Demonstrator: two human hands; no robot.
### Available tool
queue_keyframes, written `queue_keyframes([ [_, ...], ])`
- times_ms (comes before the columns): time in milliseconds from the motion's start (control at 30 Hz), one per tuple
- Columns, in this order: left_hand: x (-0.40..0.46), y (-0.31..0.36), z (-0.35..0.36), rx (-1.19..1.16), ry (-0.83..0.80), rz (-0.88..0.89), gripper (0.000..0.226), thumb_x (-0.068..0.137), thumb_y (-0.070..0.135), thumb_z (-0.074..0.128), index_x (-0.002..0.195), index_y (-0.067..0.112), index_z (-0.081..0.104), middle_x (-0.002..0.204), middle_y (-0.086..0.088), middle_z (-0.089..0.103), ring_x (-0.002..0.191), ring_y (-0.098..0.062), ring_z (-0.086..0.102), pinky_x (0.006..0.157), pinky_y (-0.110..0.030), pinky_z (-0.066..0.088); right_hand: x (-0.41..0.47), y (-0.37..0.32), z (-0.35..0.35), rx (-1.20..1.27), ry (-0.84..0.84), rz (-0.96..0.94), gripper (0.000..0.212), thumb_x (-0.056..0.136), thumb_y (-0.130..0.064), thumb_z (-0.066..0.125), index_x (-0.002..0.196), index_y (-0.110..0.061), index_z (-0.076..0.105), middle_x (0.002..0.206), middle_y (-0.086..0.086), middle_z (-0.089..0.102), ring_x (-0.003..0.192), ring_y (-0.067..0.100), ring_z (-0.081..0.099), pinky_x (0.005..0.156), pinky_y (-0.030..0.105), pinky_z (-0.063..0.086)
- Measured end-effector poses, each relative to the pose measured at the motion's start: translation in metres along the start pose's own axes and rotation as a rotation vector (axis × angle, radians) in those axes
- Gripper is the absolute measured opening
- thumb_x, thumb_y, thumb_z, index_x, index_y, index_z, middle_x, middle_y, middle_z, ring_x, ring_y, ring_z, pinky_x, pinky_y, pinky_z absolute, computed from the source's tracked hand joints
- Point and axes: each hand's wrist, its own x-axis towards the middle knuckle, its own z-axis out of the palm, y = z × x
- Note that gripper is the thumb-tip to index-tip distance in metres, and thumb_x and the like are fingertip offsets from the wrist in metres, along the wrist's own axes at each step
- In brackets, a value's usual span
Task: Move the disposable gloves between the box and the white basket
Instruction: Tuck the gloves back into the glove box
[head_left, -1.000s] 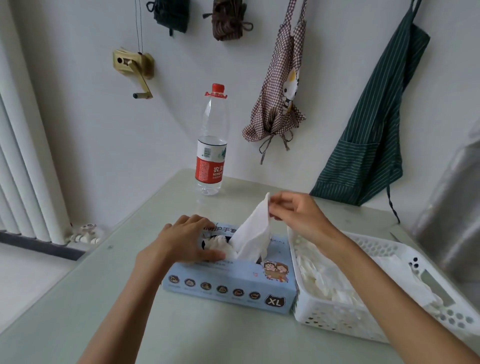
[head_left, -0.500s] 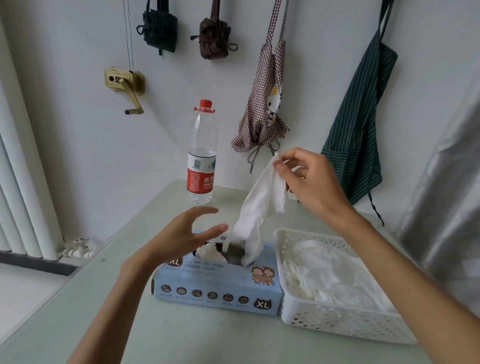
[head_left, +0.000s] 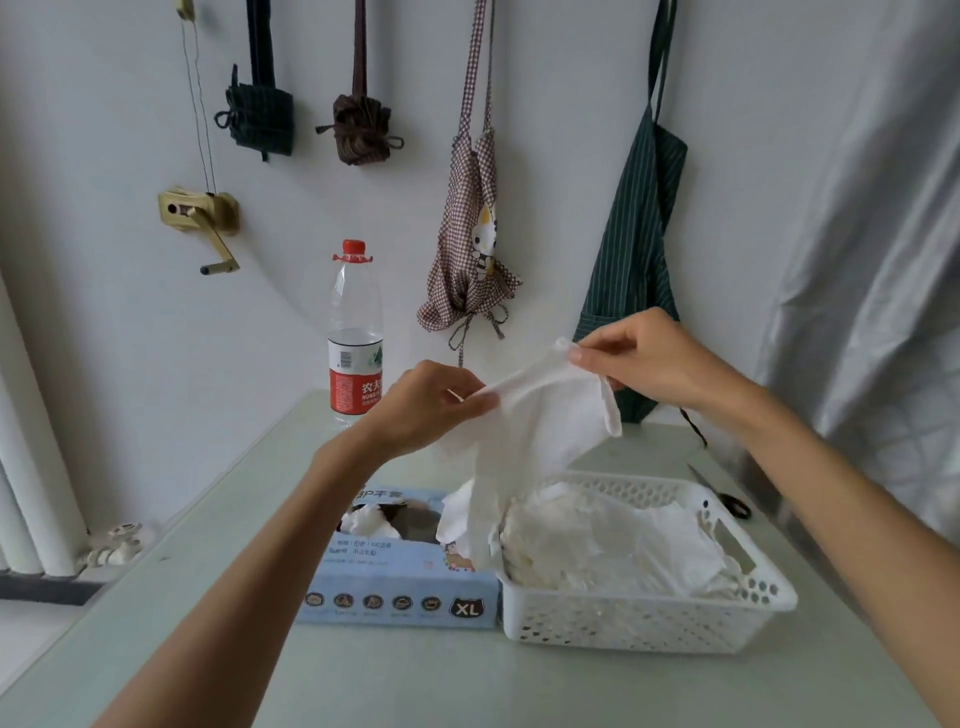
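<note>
L hand (head_left: 426, 402) now pinches glove (head_left: 540, 426) w/ R hand (head_left: 654, 358); glove off box (head_left: 400, 566).

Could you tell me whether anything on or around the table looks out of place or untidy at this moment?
Nothing looks damaged or spilled. The only stray item is a pair of scissors lying on the table behind the white basket, near the far right edge. The glove is held up by both hands.
</note>
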Motion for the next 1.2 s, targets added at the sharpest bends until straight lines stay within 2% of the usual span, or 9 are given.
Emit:
queue_keyframes([
  [100, 0.002, 0.01, 0.009, -0.081, -0.063, -0.009, 0.028, 0.095, 0.03, 0.052, 0.094, 0.006, 0.068, 0.089, -0.004, 0.068, 0.076, -0.015, 0.063, 0.065, -0.018, 0.047, -0.006, 0.014, -0.012, 0.198, -0.076, 0.048, 0.013, 0.092, -0.031, 0.06, 0.092, -0.024, 0.071, 0.088, -0.007, 0.071, 0.085, 0.004, 0.064, 0.086, 0.022, 0.047],
  [167, 0.004, 0.019, 0.019, -0.15, -0.068, -0.024, 0.037, 0.097, 0.028, 0.048, 0.092, -0.005, 0.063, 0.079, -0.008, 0.06, 0.066, -0.017, 0.052, 0.056, -0.015, 0.039, -0.008, 0.021, -0.012, 0.354, 0.0, 0.084, 0.014, 0.095, -0.029, 0.056, 0.091, -0.023, 0.068, 0.091, -0.007, 0.07, 0.09, 0.008, 0.063, 0.089, 0.026, 0.047],
  [400, 0.007, 0.041, 0.052, -0.417, 0.141, -0.179, 0.033, 0.097, 0.021, 0.045, 0.086, -0.004, 0.062, 0.073, -0.007, 0.051, 0.066, -0.015, 0.044, 0.058, -0.022, 0.035, -0.02, 0.023, 0.012, 0.092, 0.504, -0.008, 0.015, 0.098, -0.025, 0.048, 0.091, -0.014, 0.056, 0.071, -0.007, 0.06, 0.061, 0.003, 0.051, 0.059, 0.023, 0.038],
  [533, 0.002, 0.041, 0.049, -0.499, 0.331, -0.256, 0.025, 0.092, 0.012, 0.046, 0.071, 0.007, 0.059, 0.066, -0.002, 0.059, 0.063, -0.016, 0.049, 0.058, -0.024, 0.038, -0.026, 0.013, 0.034, 0.103, 0.545, -0.087, 0.013, 0.099, -0.02, 0.046, 0.088, -0.015, 0.05, 0.05, -0.011, 0.043, 0.045, 0.002, 0.044, 0.046, 0.018, 0.028],
  [700, -0.003, 0.032, 0.03, -0.23, 0.508, -0.028, 0.029, 0.096, 0.03, 0.044, 0.07, 0.02, 0.052, 0.062, 0.004, 0.056, 0.057, -0.01, 0.051, 0.053, -0.023, 0.04, -0.027, 0.001, 0.044, 0.33, 0.525, -0.029, 0.013, 0.1, -0.02, 0.044, 0.095, -0.011, 0.052, 0.05, -0.009, 0.037, 0.038, 0.005, 0.032, 0.039, 0.017, 0.023],
  [833, 0.012, 0.013, 0.048, 0.097, 0.346, 0.028, 0.023, 0.097, 0.039, 0.043, 0.088, 0.023, 0.057, 0.074, 0.001, 0.064, 0.066, -0.022, 0.061, 0.059, -0.032, 0.048, -0.029, 0.038, 0.045, 0.41, 0.467, 0.228, 0.02, 0.099, -0.023, 0.044, 0.104, -0.008, 0.057, 0.067, -0.003, 0.049, 0.05, 0.002, 0.041, 0.042, 0.01, 0.032],
  [967, 0.031, -0.016, 0.109, 0.286, -0.02, -0.048, 0.024, 0.096, 0.041, 0.047, 0.087, 0.022, 0.059, 0.084, -0.002, 0.066, 0.076, -0.028, 0.062, 0.067, -0.034, 0.049, -0.046, 0.107, 0.056, 0.264, 0.34, 0.527, 0.027, 0.099, -0.023, 0.044, 0.12, -0.008, 0.053, 0.097, 0.005, 0.059, 0.067, 0.01, 0.051, 0.056, 0.025, 0.042],
  [1067, 0.045, -0.026, 0.141, 0.35, -0.126, -0.056, 0.028, 0.092, 0.051, 0.048, 0.082, 0.027, 0.057, 0.084, 0.001, 0.064, 0.076, -0.025, 0.054, 0.065, -0.03, 0.04, -0.058, 0.145, 0.056, 0.067, 0.305, 0.589, 0.023, 0.098, -0.02, 0.044, 0.116, -0.008, 0.052, 0.079, -0.001, 0.055, 0.067, 0.011, 0.051, 0.055, 0.027, 0.037],
  [1200, 0.057, -0.026, 0.162, 0.453, -0.137, 0.075, 0.035, 0.089, 0.054, 0.051, 0.099, 0.023, 0.065, 0.097, 0.004, 0.067, 0.083, -0.021, 0.055, 0.065, -0.028, 0.034, -0.068, 0.165, 0.05, -0.194, 0.263, 0.57, 0.019, 0.099, -0.021, 0.043, 0.111, -0.008, 0.049, 0.086, 0.006, 0.057, 0.086, 0.028, 0.057, 0.065, 0.031, 0.035],
])
